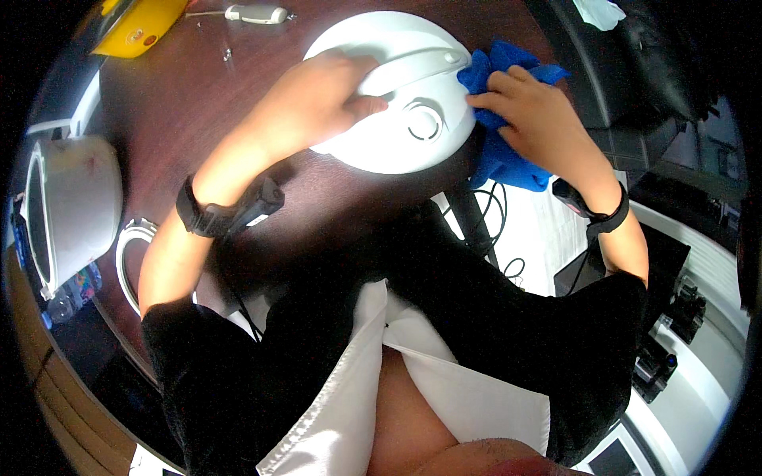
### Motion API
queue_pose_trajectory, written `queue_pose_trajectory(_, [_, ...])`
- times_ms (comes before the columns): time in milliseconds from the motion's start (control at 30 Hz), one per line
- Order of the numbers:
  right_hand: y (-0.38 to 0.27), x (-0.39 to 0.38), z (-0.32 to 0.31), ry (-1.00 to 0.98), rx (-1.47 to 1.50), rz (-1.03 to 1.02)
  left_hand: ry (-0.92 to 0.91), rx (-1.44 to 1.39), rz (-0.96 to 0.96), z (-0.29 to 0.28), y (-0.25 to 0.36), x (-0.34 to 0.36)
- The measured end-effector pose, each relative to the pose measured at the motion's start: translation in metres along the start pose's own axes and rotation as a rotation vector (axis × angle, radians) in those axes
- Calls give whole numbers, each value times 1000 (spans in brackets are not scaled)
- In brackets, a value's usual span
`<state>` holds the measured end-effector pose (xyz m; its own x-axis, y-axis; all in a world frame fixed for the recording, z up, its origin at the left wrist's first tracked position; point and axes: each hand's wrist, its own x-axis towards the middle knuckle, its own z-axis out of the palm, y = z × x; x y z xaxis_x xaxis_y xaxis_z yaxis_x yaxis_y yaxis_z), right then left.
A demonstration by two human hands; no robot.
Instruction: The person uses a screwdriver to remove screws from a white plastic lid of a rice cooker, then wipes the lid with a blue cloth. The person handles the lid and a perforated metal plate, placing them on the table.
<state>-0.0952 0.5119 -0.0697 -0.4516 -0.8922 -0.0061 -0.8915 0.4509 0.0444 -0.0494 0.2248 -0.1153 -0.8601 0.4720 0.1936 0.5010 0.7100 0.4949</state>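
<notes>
A round white plastic lid (397,147), which looks like an appliance's, lies at the table's far middle. It has a raised curved band across it and a round vent-like disc. My left hand (329,99) is closed on its left part, thumb on top beside the band, the other fingertips partly hidden. Against the lid's right edge, my right hand (536,115) grips a crumpled blue cloth (512,163), its index finger reaching to the rim. Both wrists wear black straps with small devices.
The dark wooden table (182,143) holds a screwdriver (258,14), small screws (228,55) and a yellow object (143,32) at the far left. A white pot-like housing (83,202) and a white ring (127,262) are at left. Black cables (500,210) hang at right.
</notes>
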Motion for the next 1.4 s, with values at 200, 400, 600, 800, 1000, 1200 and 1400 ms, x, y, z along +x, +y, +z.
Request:
queue_pose_trajectory(200, [-20, 16, 0, 228, 184, 88, -47, 28, -35, -4, 5, 3])
queue_pose_trajectory(400, [-28, 13, 28, 213, -138, -2, 30, 56, 25, 2, 2, 1])
queue_pose_trajectory(600, [4, -7, 22, 49, 66, 142, 13, 46, -19, 1, 4, -1])
queue_pose_trajectory(800, [23, -13, 4, 364, 77, 190, 39, 71, -16, 1, 6, -2])
queue_pose_trajectory(1000, [-29, 3, 24, 269, -15, 7, 20, 47, -25, 1, 4, 0])
queue_pose_trajectory(1200, [24, -12, 36, 81, -119, 249, 26, 68, -23, 0, 6, -2])
queue_pose_trajectory(1400, [33, -15, 10, 391, 228, 366, 62, 10, 2, -1, 7, -3])
